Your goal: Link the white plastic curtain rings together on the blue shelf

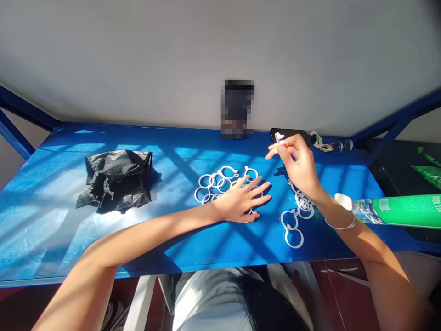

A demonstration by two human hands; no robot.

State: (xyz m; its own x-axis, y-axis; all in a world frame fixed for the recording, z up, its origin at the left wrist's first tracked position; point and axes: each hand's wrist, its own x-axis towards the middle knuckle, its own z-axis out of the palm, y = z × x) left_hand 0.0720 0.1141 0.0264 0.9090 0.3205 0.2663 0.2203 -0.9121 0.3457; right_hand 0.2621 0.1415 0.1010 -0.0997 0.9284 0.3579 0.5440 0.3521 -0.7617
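My left hand (243, 201) lies flat with fingers spread on a loose pile of white plastic rings (217, 183) on the blue table (138, 239). My right hand (298, 163) is raised above the table, and its fingertips pinch a small white piece (279, 137). A chain of linked white rings (296, 216) lies on the table under and beside my right wrist, which wears a thin bracelet.
A crumpled black plastic bag (115, 179) lies at the left. A plastic bottle with a green label (392, 210) lies on its side at the right edge. A black phone (292, 134), a white clip and a blurred dark object (237, 109) stand by the back wall.
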